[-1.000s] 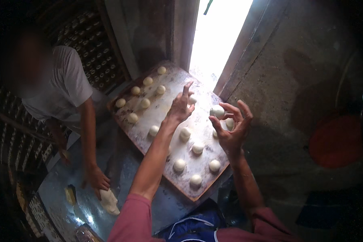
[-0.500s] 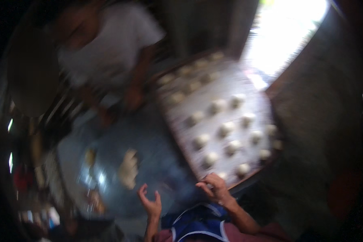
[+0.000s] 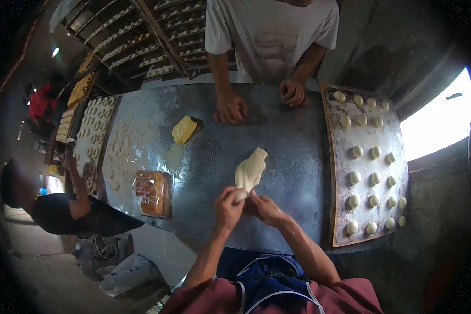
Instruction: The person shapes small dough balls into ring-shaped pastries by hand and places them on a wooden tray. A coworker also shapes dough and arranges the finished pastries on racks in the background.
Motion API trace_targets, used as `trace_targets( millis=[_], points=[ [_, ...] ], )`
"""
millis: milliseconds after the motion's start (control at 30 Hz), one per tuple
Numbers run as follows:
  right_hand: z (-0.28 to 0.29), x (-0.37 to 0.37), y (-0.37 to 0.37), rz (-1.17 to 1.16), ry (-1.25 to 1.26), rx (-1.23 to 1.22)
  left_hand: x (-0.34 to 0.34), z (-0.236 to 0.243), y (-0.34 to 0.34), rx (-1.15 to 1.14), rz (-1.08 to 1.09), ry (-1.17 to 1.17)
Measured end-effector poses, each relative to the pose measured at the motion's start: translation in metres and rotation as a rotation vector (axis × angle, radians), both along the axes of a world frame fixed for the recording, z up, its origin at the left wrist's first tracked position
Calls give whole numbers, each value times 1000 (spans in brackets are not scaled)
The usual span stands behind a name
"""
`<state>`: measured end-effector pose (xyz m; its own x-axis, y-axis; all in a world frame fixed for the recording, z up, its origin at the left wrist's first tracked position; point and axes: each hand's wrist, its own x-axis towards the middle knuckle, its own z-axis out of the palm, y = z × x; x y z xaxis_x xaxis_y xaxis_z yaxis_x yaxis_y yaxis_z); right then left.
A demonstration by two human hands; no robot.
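In the head view, at the centre of the frame, the left hand (image 3: 228, 205) and the right hand (image 3: 266, 208) both close their fingers on the lower end of a pale, soft, folded dough (image 3: 250, 171) that lies on the grey metal table (image 3: 293, 157). Its long axis runs from the hands up and slightly right, with the thicker end pointing to the top of the frame. Bare table lies around the dough: a butter block (image 3: 184, 129) is upper left, a packet (image 3: 152, 192) left, a tray (image 3: 338, 137) of dough balls at the right edge, and another person's hands (image 3: 230, 109) rest at the far edge.
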<state>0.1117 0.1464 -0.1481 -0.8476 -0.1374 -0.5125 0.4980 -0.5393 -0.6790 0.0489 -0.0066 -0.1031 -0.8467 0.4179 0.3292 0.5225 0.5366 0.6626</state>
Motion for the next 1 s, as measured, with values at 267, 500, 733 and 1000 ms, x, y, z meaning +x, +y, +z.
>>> trace_targets(
  millis=[267, 500, 733, 1000],
  points=[
    [34, 8, -28, 203, -63, 685, -10, 40, -50, -97, 84, -1080],
    [80, 52, -50, 76, 77, 1389, -19, -47, 48, 987, 102, -2237],
    [188, 58, -62, 263, 687, 978, -15, -41, 19, 890, -166, -2198],
    [34, -72, -52, 357, 420, 1062, 0, -29, -38, 54, -240, -1286]
  ],
)
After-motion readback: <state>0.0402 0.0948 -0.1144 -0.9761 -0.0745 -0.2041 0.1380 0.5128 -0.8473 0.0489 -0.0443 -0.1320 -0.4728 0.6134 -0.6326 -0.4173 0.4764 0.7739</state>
